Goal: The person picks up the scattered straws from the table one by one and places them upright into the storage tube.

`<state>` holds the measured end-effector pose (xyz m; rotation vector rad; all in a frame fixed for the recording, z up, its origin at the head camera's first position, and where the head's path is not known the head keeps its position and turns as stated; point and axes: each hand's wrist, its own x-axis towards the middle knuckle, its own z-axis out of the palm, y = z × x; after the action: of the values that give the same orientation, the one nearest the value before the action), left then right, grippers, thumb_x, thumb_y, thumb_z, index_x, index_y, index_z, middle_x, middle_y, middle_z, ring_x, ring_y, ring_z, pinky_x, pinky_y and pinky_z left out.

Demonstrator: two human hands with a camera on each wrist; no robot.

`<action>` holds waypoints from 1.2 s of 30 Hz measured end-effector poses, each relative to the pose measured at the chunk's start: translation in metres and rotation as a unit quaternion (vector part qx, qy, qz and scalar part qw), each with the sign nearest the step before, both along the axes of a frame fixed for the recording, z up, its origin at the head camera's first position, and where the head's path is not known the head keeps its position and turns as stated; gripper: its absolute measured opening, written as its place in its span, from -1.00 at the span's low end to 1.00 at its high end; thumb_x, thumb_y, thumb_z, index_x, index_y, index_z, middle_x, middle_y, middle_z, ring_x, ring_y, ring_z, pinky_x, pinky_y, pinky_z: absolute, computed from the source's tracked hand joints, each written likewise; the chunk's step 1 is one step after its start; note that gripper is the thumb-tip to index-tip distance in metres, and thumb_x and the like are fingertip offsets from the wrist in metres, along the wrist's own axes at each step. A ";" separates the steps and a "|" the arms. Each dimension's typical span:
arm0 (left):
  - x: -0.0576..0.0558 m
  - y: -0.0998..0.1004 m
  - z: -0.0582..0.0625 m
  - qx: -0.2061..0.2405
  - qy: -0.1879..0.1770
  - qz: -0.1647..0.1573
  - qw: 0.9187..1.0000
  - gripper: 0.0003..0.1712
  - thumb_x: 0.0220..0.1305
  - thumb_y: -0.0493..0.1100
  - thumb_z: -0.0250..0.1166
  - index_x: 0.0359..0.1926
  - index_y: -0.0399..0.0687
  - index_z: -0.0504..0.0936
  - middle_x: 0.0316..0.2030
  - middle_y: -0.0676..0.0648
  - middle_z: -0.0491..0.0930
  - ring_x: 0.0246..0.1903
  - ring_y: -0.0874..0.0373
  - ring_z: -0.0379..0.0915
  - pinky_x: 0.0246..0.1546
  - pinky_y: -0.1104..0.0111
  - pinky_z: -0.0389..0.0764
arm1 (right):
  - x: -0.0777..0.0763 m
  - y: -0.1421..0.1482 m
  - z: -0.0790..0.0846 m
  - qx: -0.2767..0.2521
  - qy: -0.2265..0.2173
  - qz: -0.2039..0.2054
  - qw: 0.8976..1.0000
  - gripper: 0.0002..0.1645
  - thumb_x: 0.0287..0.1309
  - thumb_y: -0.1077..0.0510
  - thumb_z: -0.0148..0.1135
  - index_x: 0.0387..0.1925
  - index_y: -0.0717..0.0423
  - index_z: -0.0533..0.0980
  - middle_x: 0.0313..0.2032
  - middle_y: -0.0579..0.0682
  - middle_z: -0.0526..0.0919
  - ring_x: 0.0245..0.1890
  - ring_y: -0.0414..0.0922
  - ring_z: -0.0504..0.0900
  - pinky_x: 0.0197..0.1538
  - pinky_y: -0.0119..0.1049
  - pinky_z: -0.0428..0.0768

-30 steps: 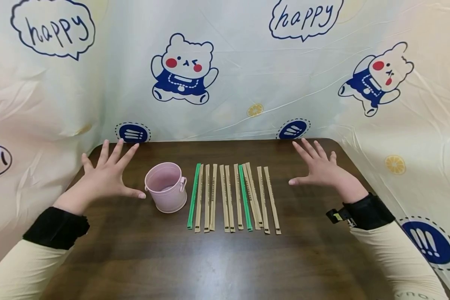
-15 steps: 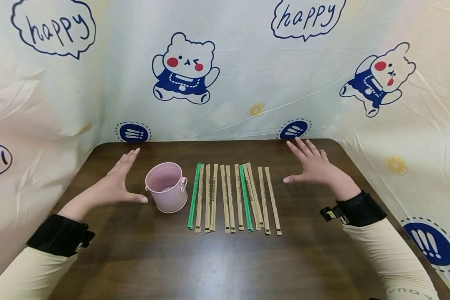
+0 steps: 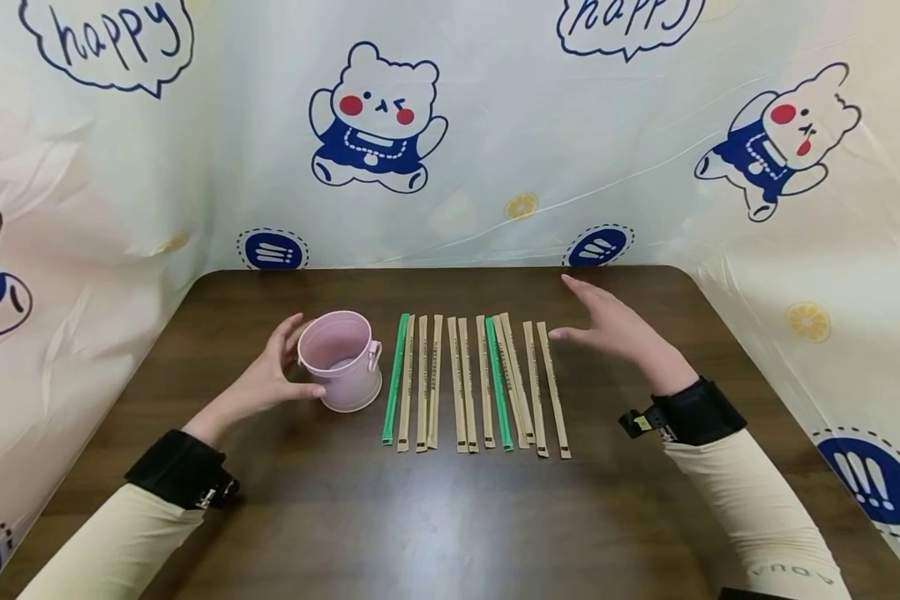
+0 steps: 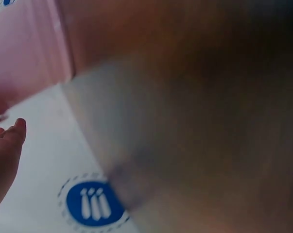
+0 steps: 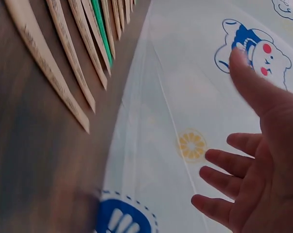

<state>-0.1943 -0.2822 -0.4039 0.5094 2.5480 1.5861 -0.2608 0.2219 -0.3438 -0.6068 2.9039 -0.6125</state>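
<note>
A small pink bucket [image 3: 351, 379] stands upright on the brown table, its wire handle folded down at its side. My left hand [image 3: 264, 377] is around its left side, thumb tip overlapping the front and fingers spread near the rim. In the left wrist view, a gap shows between those fingertips [image 4: 20, 127] and the pink wall. To the bucket's right lies a row of slim tan paper-wrapped sticks [image 3: 423, 383], with a green stick [image 3: 395, 379] at the left end and another green stick [image 3: 499, 385] among them. My right hand [image 3: 621, 332] hovers beyond the row's right end, fingers extended, holding nothing.
A dark wood table [image 3: 420, 517] with rounded far corners carries everything. Pale printed curtains [image 3: 480, 150] with bears and "happy" bubbles hang close behind it and along both sides.
My left hand has moved right to the bucket, its spread fingers drawing in around it. My right hand has moved left toward the sticks. The view has tipped slightly down.
</note>
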 end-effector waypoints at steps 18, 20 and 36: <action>-0.009 0.023 -0.015 0.027 -0.078 0.060 0.995 0.26 0.11 -0.28 0.53 0.58 -0.17 -0.19 0.49 -0.33 0.07 0.43 -0.18 0.07 0.40 0.10 0.22 | -0.022 -0.022 -0.049 -0.002 -0.058 -0.056 0.997 -0.45 0.37 0.03 0.25 0.14 0.42 0.54 -0.03 0.37 0.67 -0.03 0.18 0.63 0.10 0.05 0.59; -0.010 0.025 -0.015 0.026 -0.080 0.058 0.995 0.23 0.11 -0.30 0.53 0.57 -0.19 -0.15 0.48 -0.33 0.11 0.42 -0.17 0.09 0.41 0.01 0.19 | -0.024 -0.022 -0.053 0.005 -0.071 -0.067 0.995 -0.63 0.35 0.05 0.27 -0.26 0.36 0.59 -0.39 0.22 0.61 -0.33 0.06 0.56 -0.16 -0.10 0.56; -0.008 0.027 -0.010 0.008 -0.098 0.052 0.994 0.19 0.16 -0.23 0.51 0.54 -0.27 -0.16 0.47 -0.40 0.10 0.42 -0.26 0.08 0.46 -0.18 0.12 | -0.056 -0.042 -0.037 0.101 -0.227 -0.167 0.954 -0.70 0.22 0.10 0.37 -0.32 0.28 0.53 -0.56 0.07 0.61 -0.64 -0.15 0.61 -0.43 -0.32 0.65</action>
<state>-0.2026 -0.2555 -0.4136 0.2128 2.4509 1.6036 -0.3165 0.1799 -0.3812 0.0544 2.5891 -0.4099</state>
